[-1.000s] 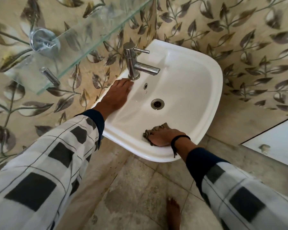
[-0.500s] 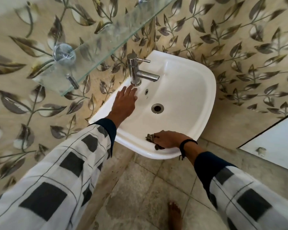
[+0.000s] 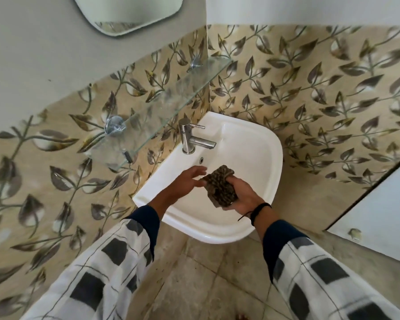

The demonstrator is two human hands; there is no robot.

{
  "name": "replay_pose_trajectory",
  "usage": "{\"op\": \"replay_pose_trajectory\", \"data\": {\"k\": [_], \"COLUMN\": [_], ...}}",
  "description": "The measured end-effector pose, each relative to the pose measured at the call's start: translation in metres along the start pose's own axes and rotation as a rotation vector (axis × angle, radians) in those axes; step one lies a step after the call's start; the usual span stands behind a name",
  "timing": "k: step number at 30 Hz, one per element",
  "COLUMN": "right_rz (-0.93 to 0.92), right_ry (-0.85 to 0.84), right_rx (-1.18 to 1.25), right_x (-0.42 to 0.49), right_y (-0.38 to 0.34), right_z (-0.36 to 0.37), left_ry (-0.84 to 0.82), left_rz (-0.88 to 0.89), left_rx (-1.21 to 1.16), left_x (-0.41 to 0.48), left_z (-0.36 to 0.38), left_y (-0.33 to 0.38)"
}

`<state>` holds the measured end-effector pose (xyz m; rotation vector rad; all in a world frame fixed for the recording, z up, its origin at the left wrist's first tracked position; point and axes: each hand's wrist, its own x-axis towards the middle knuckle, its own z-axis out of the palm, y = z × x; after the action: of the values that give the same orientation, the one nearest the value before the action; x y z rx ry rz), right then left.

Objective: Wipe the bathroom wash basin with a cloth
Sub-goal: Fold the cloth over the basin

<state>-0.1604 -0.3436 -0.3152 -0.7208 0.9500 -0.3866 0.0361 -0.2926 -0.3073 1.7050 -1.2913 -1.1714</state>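
A white corner wash basin (image 3: 259, 158) is fixed to the leaf-patterned tiled wall, with a steel tap (image 3: 189, 138) at its back left. A brown patterned cloth (image 3: 221, 187) is lifted above the bowl, and my right hand (image 3: 243, 196) grips its bunched lower part. My left hand (image 3: 186, 182) hovers over the basin's left side with its fingers stretched toward the cloth's left corner, touching or nearly touching it. The drain is hidden behind the cloth and hands.
A glass shelf (image 3: 166, 105) on steel brackets juts out above and left of the tap. A mirror (image 3: 127, 12) hangs higher on the grey wall. A white door (image 3: 383, 199) stands at the right. Stone floor tiles (image 3: 206, 285) lie below the basin.
My right hand lifted the cloth off the basin's front rim and up over the bowl. My left hand left the ledge beside the tap and reached toward the cloth. The view pulled back and up.
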Motion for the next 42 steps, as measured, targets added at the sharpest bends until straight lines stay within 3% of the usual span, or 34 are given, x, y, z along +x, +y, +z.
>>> {"op": "replay_pose_trajectory", "data": {"k": [2,6,9,14,19,27,35,42], "right_rz": [0.002,0.016,0.033,0.025,-0.059,-0.154,-0.203,-0.228], "right_ry": [0.000,-0.055,-0.042,-0.057,0.041,0.155,0.131,-0.016], "right_rx": [0.075,0.188,0.067,-0.189,-0.268,-0.488,-0.472,-0.558], "right_x": [-0.008,-0.029,-0.043,-0.070,-0.092,-0.111,-0.124,-0.133], "right_y": [-0.011,-0.036,-0.055,-0.082,-0.098,-0.113,-0.144,-0.146], "right_z": [-0.002,0.004,0.015,0.040,0.060,0.078,0.075,0.047], "left_ry": [-0.082,-0.096,-0.103,0.184,0.187,0.053,0.362,0.378], "left_rz": [-0.056,-0.025,-0.022,-0.167,-0.320,-0.037,0.071,0.047], "left_rx": [-0.053,-0.082,-0.112,-0.215,-0.332,-0.197,-0.022,-0.144], "left_x": [-0.009,-0.023,-0.032,-0.040,-0.069,-0.090,-0.078,-0.080], "left_z": [0.003,0.005,0.001,-0.005,-0.012,-0.003,0.002,0.000], "left_y": [0.007,0.026,0.039,0.056,0.072,0.097,0.124,0.144]}}
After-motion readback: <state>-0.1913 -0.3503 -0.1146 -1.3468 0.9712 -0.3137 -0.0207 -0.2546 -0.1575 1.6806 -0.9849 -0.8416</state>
